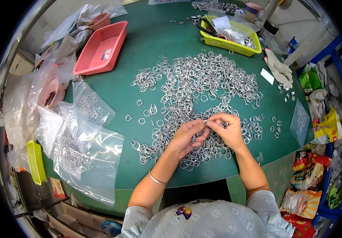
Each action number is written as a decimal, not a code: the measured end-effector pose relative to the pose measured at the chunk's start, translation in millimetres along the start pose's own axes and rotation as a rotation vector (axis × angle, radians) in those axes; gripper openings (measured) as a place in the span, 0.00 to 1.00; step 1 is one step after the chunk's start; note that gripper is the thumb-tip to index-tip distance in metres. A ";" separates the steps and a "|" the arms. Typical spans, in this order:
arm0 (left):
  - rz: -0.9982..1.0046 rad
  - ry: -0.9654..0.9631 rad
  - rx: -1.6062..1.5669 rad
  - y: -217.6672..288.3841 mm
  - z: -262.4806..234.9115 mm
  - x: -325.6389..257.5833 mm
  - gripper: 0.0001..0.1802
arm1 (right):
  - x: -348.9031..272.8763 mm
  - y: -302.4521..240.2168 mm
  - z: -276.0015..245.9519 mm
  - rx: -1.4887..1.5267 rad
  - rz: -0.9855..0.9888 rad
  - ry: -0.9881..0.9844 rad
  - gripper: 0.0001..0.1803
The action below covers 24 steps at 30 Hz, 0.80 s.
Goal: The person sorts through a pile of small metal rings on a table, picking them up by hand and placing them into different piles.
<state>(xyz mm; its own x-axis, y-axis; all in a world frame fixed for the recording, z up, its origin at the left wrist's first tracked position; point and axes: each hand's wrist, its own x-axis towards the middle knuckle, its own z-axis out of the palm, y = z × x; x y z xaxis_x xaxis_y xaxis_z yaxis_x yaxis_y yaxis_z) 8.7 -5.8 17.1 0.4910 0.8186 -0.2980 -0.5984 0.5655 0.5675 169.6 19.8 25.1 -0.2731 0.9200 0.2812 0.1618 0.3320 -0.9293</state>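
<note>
A wide heap of small silver metal rings point(202, 71) spreads over the green table point(139, 35). Above its near part, my left hand point(188, 137) is closed, with one or more rings in its curled fingers. My right hand point(227, 129) pinches at the left hand's fingertips, where a small silver piece point(206, 121) shows between the two. Whether that piece is a whole ring is too small to tell. A few loose rings point(141, 121) lie left of the heap, and several more point(276, 127) lie to the right.
A pink tray point(101, 49) stands at the far left, and a yellow-green basket point(230, 41) holding pliers point(210, 29) at the back. Clear plastic bags point(91, 158) with rings lie at left. Work gloves point(278, 69), a white card point(267, 76) and a small bag point(299, 123) lie at right.
</note>
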 end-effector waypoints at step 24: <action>0.147 -0.115 -0.262 -2.7 -15.0 4.2 0.17 | 136.5 47.6 17.5 -0.774 -0.067 -0.258 0.09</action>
<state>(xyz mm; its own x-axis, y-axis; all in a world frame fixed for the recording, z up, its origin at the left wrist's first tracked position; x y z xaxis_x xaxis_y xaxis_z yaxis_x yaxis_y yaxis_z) 2.9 -2.4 2.7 0.4461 0.8854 -0.1304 -0.8039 0.4605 0.3764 123.4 157.5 15.0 -0.4999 0.8476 0.1781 0.7204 0.5211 -0.4578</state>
